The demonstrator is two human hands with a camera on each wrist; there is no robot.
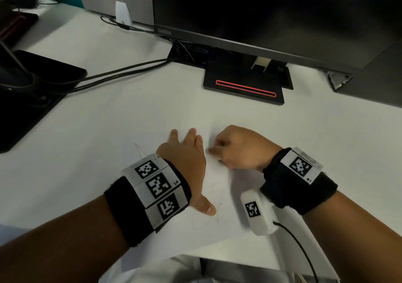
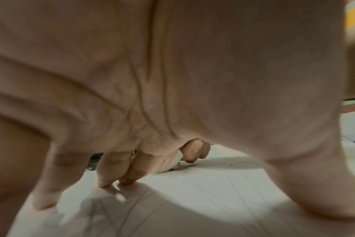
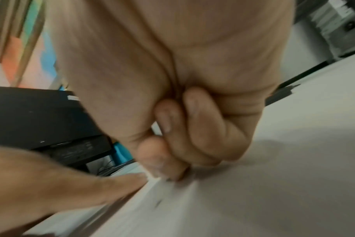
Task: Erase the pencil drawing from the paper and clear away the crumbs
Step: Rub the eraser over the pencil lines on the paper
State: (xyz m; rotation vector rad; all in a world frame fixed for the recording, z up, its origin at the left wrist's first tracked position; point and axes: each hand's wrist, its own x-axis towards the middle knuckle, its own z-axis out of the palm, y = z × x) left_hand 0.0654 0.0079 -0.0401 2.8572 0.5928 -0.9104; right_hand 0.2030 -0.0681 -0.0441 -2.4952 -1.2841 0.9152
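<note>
Erasing is underway: my right hand (image 1: 238, 150) pinches a white eraser (image 2: 177, 160) against the paper (image 1: 226, 215), my left hand (image 1: 185, 163) pressing it flat with spread fingers. Next comes rubbing out the faint pencil lines (image 2: 229, 182) left.

Black wristbands (image 1: 134, 208) with white marker-printed blocks (image 1: 155, 187), one cabled (image 1: 302, 248)

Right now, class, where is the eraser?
The eraser is pinched in the right hand, its tip on the paper just right of the left hand; the left wrist view shows it best.
</note>
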